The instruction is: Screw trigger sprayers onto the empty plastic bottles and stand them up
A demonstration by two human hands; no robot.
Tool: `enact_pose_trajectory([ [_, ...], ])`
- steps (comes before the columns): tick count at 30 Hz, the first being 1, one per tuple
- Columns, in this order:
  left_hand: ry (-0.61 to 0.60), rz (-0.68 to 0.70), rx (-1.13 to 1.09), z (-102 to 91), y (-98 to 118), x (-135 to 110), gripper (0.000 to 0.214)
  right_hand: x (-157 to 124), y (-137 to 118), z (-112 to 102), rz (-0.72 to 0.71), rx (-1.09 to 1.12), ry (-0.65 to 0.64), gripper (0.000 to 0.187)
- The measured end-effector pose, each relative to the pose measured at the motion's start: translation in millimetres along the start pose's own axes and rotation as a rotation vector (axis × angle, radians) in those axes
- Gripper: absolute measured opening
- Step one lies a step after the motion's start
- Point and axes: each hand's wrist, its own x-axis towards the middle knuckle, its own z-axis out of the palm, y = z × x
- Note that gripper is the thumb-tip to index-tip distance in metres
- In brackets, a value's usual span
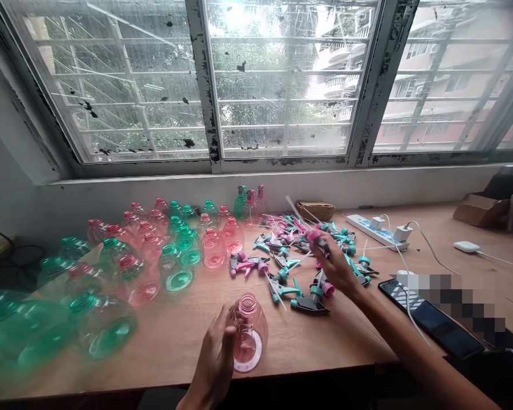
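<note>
A clear pink bottle point(256, 333) with an uncapped neck stands near the table's front edge, and my left hand point(218, 347) is wrapped round its left side. Over the heap of spray heads point(286, 245), my right hand point(334, 263) grips a pink and grey trigger spray head point(315, 237). Its thin dip tube points up and to the left, a little blurred. Teal and black spray heads point(312, 302) lie on the table just below my right hand.
Many open pink and green bottles point(177, 267) fill the table's left side. Several bottles with spray heads point(250, 205) stand by the wall. To the right are a power strip point(376, 230) with cables, a phone point(431, 319) and a cardboard box point(481, 210).
</note>
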Motion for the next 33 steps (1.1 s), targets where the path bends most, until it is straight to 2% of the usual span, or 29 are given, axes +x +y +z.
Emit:
enact_pose_trajectory([
  [1,0.0,0.014,0.015,0.3,-1.7,0.6,0.081,-12.6,-7.9,1.0,0.027,0.057,-0.01,0.032],
  [4,-0.033,0.038,0.062,1.9,-5.2,2.5,0.087,-50.6,-27.1,4.3,0.037,0.186,-0.22,0.026],
  [7,-0.031,0.034,0.073,3.1,-5.5,3.0,0.087,-72.6,-29.7,6.8,0.029,0.155,-0.359,0.019],
  [10,-0.025,0.016,0.051,2.6,-5.0,2.7,0.087,-70.7,-12.7,12.4,-0.07,0.034,-0.41,0.019],
  [13,-0.054,0.029,0.034,0.5,-8.0,3.2,0.088,-52.6,9.8,21.9,-0.207,-0.114,-0.449,0.029],
  [16,-0.042,0.033,0.035,-1.0,-14.7,4.6,0.087,-33.4,16.8,27.3,-0.211,-0.177,-0.414,0.032],
  [20,0.016,0.084,0.145,1.2,-21.3,5.1,0.08,-31.8,-9.2,16.8,-0.14,-0.048,-0.28,0.016],
  [21,0.026,0.099,0.196,2.6,-21.4,4.8,0.079,-37.4,-18.6,11.4,-0.088,0.018,-0.244,0.016],
  [24,0.073,0.136,0.347,7.4,-17.9,3.6,0.078,-64.0,-39.6,-8.3,0.136,0.267,-0.103,0.03],
  [27,0.18,0.186,0.441,10.5,-12.6,3.4,0.074,-94.9,-42.2,-29.0,0.357,0.559,0.018,0.036],
  [30,0.279,0.259,0.542,11.1,-9.2,3.6,0.072,-119.2,-36.7,-43.6,0.474,0.766,0.001,0.042],
  [33,0.279,0.35,0.651,11.1,-8.7,2.9,0.067,-132.0,-39.8,-47.7,0.52,0.806,-0.054,0.042],
])
